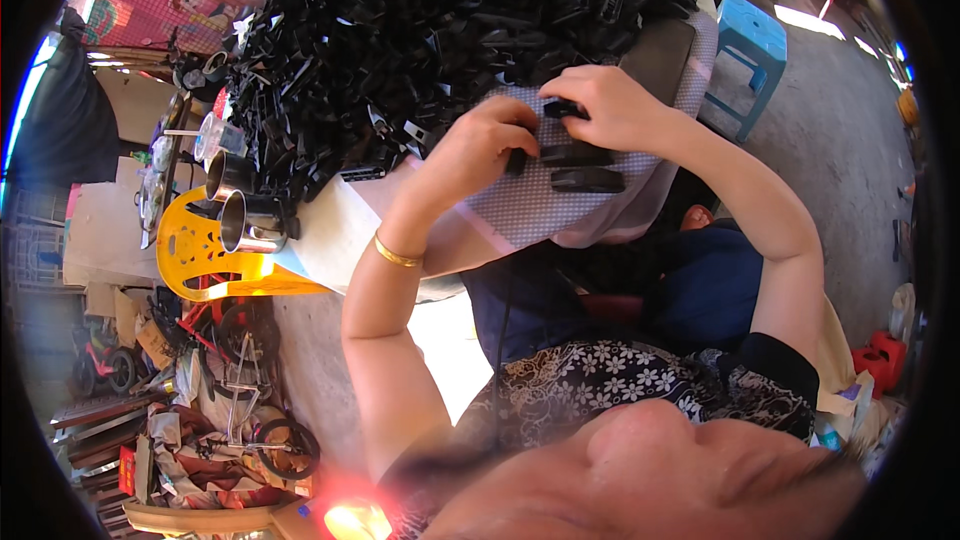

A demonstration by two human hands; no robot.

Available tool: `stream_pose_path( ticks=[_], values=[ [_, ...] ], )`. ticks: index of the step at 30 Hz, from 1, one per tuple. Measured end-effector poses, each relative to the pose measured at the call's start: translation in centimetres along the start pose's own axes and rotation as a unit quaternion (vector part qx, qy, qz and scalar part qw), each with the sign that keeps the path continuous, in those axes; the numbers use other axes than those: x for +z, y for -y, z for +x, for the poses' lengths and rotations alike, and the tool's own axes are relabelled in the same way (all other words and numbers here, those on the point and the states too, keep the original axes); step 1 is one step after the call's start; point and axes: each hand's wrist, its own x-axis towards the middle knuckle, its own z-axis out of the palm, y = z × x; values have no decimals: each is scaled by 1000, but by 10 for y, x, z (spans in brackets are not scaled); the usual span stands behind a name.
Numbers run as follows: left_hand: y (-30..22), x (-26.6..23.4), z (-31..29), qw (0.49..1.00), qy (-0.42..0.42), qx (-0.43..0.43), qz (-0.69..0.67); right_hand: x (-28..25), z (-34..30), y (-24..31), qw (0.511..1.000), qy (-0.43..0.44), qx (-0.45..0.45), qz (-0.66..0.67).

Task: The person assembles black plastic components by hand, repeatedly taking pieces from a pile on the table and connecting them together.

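A large heap of small black plastic parts (400, 50) covers most of the table. In front of it, on the checked tablecloth (510, 215), two longer black plastic pieces (588, 180) lie one beyond the other. My left hand (478, 148), with a gold bangle on its wrist, is closed around a small black plastic part (516, 161) just left of those pieces. Just beyond them, my right hand (610, 108) pinches another black plastic part (562, 109) between thumb and fingers. The two hands are close together but apart. Their exact shapes are partly hidden by my fingers.
Two metal cups (250, 223) and a clear plastic cup (215, 138) stand left of the heap. Beside the table are a yellow plastic chair (195, 245) and a blue stool (752, 32). A bicycle (245, 380) and piled boards lie at lower left.
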Motion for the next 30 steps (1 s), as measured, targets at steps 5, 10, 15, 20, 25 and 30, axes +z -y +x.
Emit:
stream_pose_path(
  ticks=[5, 10, 15, 20, 25, 30],
  values=[
    [-8, 13, 6, 984, -109, -74, -122, -24, -21, 13, 989, 73, 77, 107],
    [-17, 10, -3, 983, -19, -185, -9, -36, -43, 5, 985, 38, 107, 129],
    [-12, 32, 11, 990, -58, -121, -34, -44, -48, 14, 991, 27, 74, -105],
    [-15, 38, 15, 992, -101, -71, 11, -30, -37, 9, 996, -82, 37, -9],
    [-12, 31, 8, 980, -93, -163, -64, -31, -38, 10, 996, -40, 61, -56],
    [-13, 30, 11, 978, -97, -171, -65, -28, -34, -4, 998, -29, 48, -21]
  ],
)
